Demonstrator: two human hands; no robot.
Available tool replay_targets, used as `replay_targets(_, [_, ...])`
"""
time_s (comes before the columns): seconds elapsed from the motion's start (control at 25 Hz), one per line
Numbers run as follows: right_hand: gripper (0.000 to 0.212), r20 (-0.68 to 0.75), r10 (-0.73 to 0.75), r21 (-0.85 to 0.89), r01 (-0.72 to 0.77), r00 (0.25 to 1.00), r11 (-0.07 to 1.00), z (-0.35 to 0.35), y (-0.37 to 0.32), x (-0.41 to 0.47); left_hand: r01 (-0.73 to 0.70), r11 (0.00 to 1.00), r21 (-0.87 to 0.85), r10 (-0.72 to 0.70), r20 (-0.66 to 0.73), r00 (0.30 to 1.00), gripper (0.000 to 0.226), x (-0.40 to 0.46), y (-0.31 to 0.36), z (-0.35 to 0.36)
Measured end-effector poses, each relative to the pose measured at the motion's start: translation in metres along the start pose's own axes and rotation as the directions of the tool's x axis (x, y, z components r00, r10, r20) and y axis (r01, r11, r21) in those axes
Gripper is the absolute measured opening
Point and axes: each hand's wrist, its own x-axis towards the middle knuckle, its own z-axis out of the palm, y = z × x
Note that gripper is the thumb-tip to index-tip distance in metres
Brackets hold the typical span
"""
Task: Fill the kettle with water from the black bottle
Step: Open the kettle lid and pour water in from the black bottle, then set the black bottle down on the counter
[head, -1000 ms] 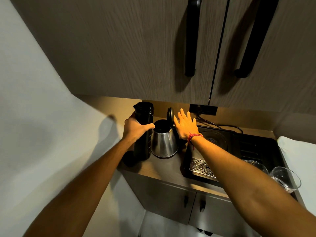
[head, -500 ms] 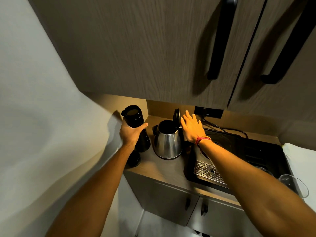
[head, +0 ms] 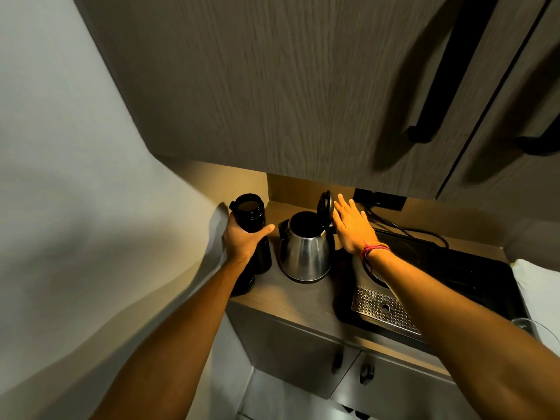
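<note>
The black bottle (head: 253,221) has its mouth uncovered and is lifted a little off the counter, left of the kettle. My left hand (head: 242,242) is wrapped around its middle. The steel kettle (head: 306,253) stands on the wooden counter (head: 291,295) with its black lid (head: 325,205) hinged upright, showing a dark inside. My right hand (head: 351,225) is flat with fingers spread, resting against the back of the raised lid and the kettle's handle side. A round black cap (head: 242,283) lies on the counter under my left wrist.
A black tray (head: 454,283) with a metal drip grate (head: 385,310) fills the counter's right half. A clear glass (head: 536,328) stands at the right edge. Cords (head: 406,228) run from a wall socket (head: 378,200). Upper cabinets (head: 303,86) hang low overhead. A wall closes off the left.
My left hand has lifted the bottle off the counter and tipped its mouth toward me. My right hand stays against the open lid. The camera has leaned in and down.
</note>
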Motion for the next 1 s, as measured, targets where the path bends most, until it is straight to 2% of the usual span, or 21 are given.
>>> replay_targets(0.08, [0.056,-0.010,-0.018,-0.008,0.018,1.000,1.000,0.002,0.001,0.001,0.002,1.000,0.017,-0.003,0.072,0.997,0.093,0.002,-0.001,-0.006])
replay_targets(0.16, [0.056,-0.020,-0.030,0.005,0.030,0.999,1.000,0.003,0.001,0.001,0.016,0.997,0.076,-0.032,0.210,0.977,0.093,0.003,-0.006,-0.017])
replay_targets(0.24, [0.056,-0.028,-0.043,0.004,0.043,0.999,0.999,0.005,0.000,0.000,-0.013,0.961,0.277,-0.083,0.332,0.939,0.090,-0.001,-0.022,-0.032])
replay_targets(0.28, [0.056,-0.034,-0.043,0.009,0.043,0.999,0.999,0.005,0.000,0.000,-0.073,0.885,0.460,-0.124,0.383,0.915,0.088,-0.006,-0.032,-0.039])
replay_targets(0.36, [0.056,-0.043,-0.034,0.019,0.034,0.999,0.999,0.004,-0.001,0.000,-0.250,0.610,0.752,-0.210,0.458,0.864,0.080,-0.021,-0.051,-0.049])
replay_targets(0.4, [0.056,-0.046,-0.033,0.011,0.034,0.998,0.999,0.004,-0.001,0.001,-0.307,0.503,0.808,-0.225,0.466,0.856,0.075,-0.028,-0.056,-0.051])
replay_targets(0.44, [0.057,-0.046,-0.039,-0.012,0.039,0.998,0.999,0.003,-0.001,0.001,-0.325,0.456,0.828,-0.216,0.457,0.863,0.070,-0.033,-0.057,-0.053])
replay_targets(0.48, [0.057,-0.042,-0.052,-0.049,0.050,0.998,0.998,0.001,-0.001,0.002,-0.336,0.449,0.828,-0.183,0.453,0.872,0.069,-0.036,-0.052,-0.056])
replay_targets(0.56, [0.061,-0.028,-0.084,-0.135,0.079,0.996,0.988,0.000,0.000,0.002,-0.428,0.513,0.744,-0.048,0.522,0.851,0.069,-0.035,-0.031,-0.065])
replay_targets(0.68, [0.061,-0.031,-0.087,-0.157,0.081,0.996,0.984,-0.002,0.001,0.001,-0.636,0.590,0.498,0.246,0.639,0.729,0.068,-0.035,0.018,-0.081])
replay_targets(0.72, [0.060,-0.032,-0.088,-0.147,0.082,0.996,0.986,-0.001,0.000,0.001,-0.681,0.581,0.446,0.357,0.612,0.706,0.071,-0.035,0.037,-0.084])
replay_targets(0.8, [0.057,-0.039,-0.075,-0.115,0.070,0.996,0.991,-0.001,-0.001,0.001,-0.720,0.553,0.419,0.548,0.468,0.693,0.074,-0.024,0.074,-0.080])
replay_targets(0.88, [0.057,-0.040,-0.051,-0.077,0.048,0.998,0.996,-0.001,-0.003,-0.001,-0.667,0.564,0.486,0.591,0.327,0.738,0.072,-0.006,0.104,-0.077])
replay_targets(0.92, [0.057,-0.034,-0.053,-0.093,0.049,0.998,0.994,-0.001,-0.003,-0.002,-0.614,0.571,0.545,0.558,0.292,0.777,0.072,0.004,0.112,-0.076])
replay_targets(1.0, [0.062,-0.001,-0.080,-0.178,0.078,0.997,0.981,-0.003,-0.004,-0.004,-0.512,0.546,0.662,0.415,0.317,0.853,0.073,0.020,0.111,-0.073])
